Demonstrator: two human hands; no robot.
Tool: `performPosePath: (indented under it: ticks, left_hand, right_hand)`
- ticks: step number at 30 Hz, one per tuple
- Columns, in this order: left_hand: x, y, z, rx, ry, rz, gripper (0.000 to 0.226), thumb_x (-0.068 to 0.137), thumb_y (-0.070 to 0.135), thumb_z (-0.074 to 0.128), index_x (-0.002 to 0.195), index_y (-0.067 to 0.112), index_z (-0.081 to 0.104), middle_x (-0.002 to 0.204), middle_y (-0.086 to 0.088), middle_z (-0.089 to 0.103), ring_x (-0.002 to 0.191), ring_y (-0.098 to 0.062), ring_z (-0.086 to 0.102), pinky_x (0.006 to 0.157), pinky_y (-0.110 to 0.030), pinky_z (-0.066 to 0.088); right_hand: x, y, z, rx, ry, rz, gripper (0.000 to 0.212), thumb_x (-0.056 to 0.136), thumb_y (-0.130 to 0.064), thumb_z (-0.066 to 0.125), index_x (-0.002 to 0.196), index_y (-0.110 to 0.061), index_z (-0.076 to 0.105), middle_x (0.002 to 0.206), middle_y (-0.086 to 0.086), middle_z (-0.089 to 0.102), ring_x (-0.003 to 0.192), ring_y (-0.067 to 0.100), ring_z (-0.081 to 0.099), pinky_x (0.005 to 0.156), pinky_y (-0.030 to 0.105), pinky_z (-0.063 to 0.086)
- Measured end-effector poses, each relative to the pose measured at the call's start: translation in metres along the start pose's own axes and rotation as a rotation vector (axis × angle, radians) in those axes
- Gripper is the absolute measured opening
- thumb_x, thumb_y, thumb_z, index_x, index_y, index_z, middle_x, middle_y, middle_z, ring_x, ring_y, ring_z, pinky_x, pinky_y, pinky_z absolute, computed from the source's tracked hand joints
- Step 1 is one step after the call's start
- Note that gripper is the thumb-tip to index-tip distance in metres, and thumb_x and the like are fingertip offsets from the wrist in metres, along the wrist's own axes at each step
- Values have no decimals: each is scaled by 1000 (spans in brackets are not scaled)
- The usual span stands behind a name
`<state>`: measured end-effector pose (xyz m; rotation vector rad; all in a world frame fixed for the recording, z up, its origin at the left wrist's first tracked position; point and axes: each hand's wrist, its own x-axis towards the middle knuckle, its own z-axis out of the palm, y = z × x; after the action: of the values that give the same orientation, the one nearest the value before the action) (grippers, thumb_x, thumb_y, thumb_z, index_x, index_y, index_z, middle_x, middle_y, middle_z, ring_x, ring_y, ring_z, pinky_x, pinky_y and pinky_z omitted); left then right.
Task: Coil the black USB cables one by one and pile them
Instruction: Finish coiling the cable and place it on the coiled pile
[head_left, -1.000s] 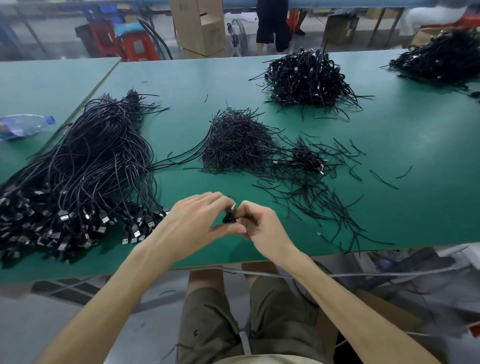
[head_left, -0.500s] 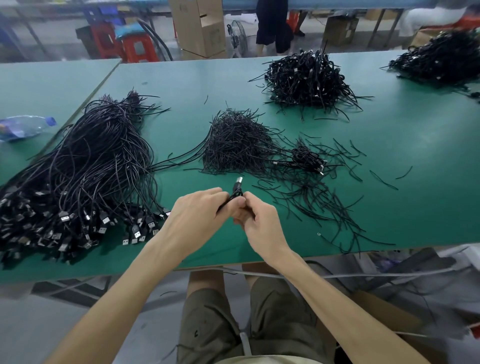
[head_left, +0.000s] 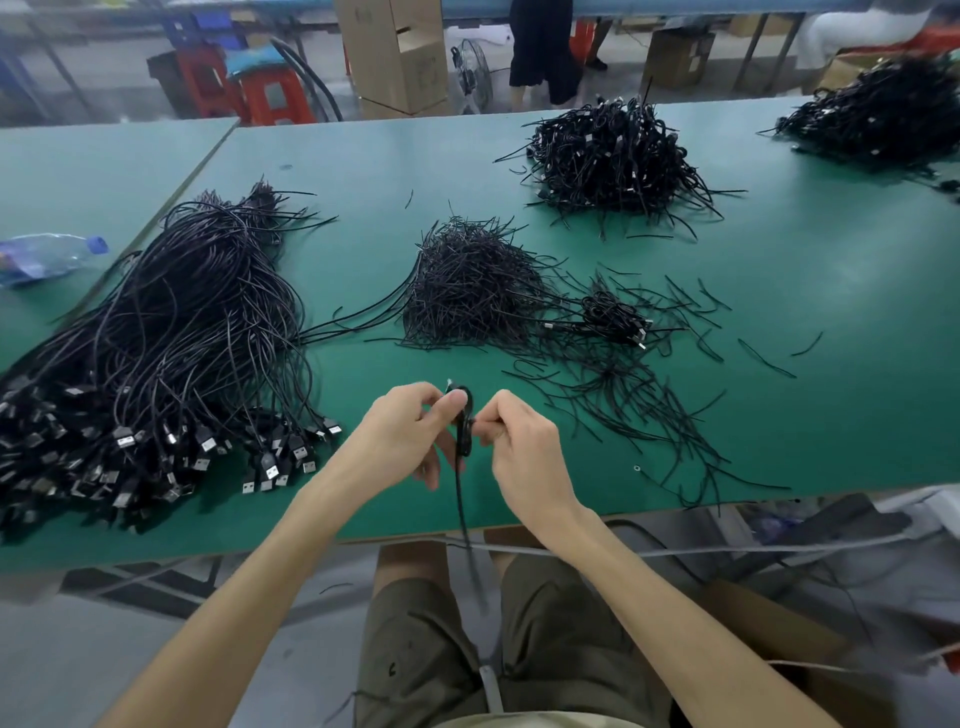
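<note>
Both hands work a black USB cable just above the near edge of the green table. My left hand pinches its top loop between thumb and fingers. My right hand grips the cable from the right side. The cable's loose end hangs down past the table edge toward my lap. A big bundle of uncoiled cables with USB plugs lies at the left. A small group of coiled cables sits at centre right.
A heap of thin black ties lies in the middle, with loose ties scattered to the right. Two larger piles of coiled cables sit at the back. A plastic bottle lies far left. Cardboard boxes and stools stand beyond the table.
The hands have drawn slightly apart, and a long length of the cable now hangs down between them over the table edge. The plug end stays up at my left thumb.
</note>
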<state>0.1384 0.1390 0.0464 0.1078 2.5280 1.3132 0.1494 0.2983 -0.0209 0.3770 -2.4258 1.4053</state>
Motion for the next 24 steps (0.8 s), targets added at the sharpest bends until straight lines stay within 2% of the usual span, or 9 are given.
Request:
performPosePath:
  ticks: [2, 6, 8, 11, 14, 16, 18, 22, 24]
  left_hand:
    - [-2, -5, -4, -181, -43, 60, 20, 108, 22, 47, 121, 8, 45, 70, -7, 74, 47, -24, 60, 50, -27, 50]
    - [-4, -13, -8, -148, -228, 242, 66, 102, -5, 48, 155, 27, 28, 83, -6, 68, 62, -23, 63, 67, -30, 54]
    - [-4, -12, -6, -10, -246, 302, 65, 96, -7, 58, 147, 31, 44, 87, -1, 66, 64, -20, 63, 69, -29, 55]
    - [-2, -9, -5, 237, -108, 297, 52, 90, 9, 73, 126, 42, 59, 89, 14, 67, 62, -8, 58, 71, -29, 53]
    - [-4, -4, -6, 463, 3, 280, 11, 93, 43, 65, 104, 42, 65, 85, 16, 64, 72, -6, 55, 66, -32, 45]
    - [-4, -2, -1, 611, 52, 251, 31, 96, 62, 44, 79, 36, 52, 75, 10, 59, 69, -12, 56, 58, -33, 40]
    - [-1, -2, 2, 742, 102, 210, 45, 98, 66, 28, 75, 29, 40, 70, 6, 56, 69, -22, 59, 53, -34, 37]
    - [-3, -3, 2, 968, 169, 245, 55, 97, 55, 8, 93, 22, 52, 72, 4, 51, 68, -27, 55, 47, -31, 25]
    - [-1, -7, 5, 839, 169, 157, 58, 100, 58, 17, 83, 20, 58, 68, 2, 55, 65, -26, 55, 49, -34, 29]
  right_hand:
    - [2, 4, -1, 6, 33, 15, 31, 85, 13, 45, 78, -17, 45, 72, -18, 51, 76, -9, 57, 65, 9, 40]
    - [4, 8, -2, 32, 54, 40, 31, 85, 15, 47, 76, -14, 47, 68, -12, 53, 70, 1, 56, 64, 13, 41]
    - [4, 7, -1, 36, 59, 58, 37, 83, 20, 49, 76, -16, 46, 68, -14, 53, 66, 3, 52, 61, 12, 39]
    - [3, 5, 0, 71, 38, 87, 38, 84, 19, 49, 76, -18, 48, 69, -15, 55, 67, 4, 53, 60, 12, 39]
    - [1, 5, 3, 123, 0, 128, 35, 88, 13, 53, 74, -19, 48, 65, -15, 52, 62, 4, 46, 56, 14, 33]
    - [1, 4, 4, 113, -11, 138, 35, 89, 12, 52, 74, -20, 48, 65, -13, 52, 60, 5, 45, 54, 16, 32]
    - [1, 2, 6, 80, -4, 110, 34, 90, 13, 52, 77, -19, 50, 69, -14, 54, 65, 3, 51, 60, 13, 38]
    - [-1, 0, 4, 13, -36, 60, 33, 86, 18, 48, 79, -15, 49, 75, -20, 53, 75, -6, 56, 67, 8, 40]
    - [-1, -3, 2, -35, -56, 16, 29, 85, 17, 49, 81, -11, 49, 80, -17, 56, 79, -10, 57, 69, 6, 40]
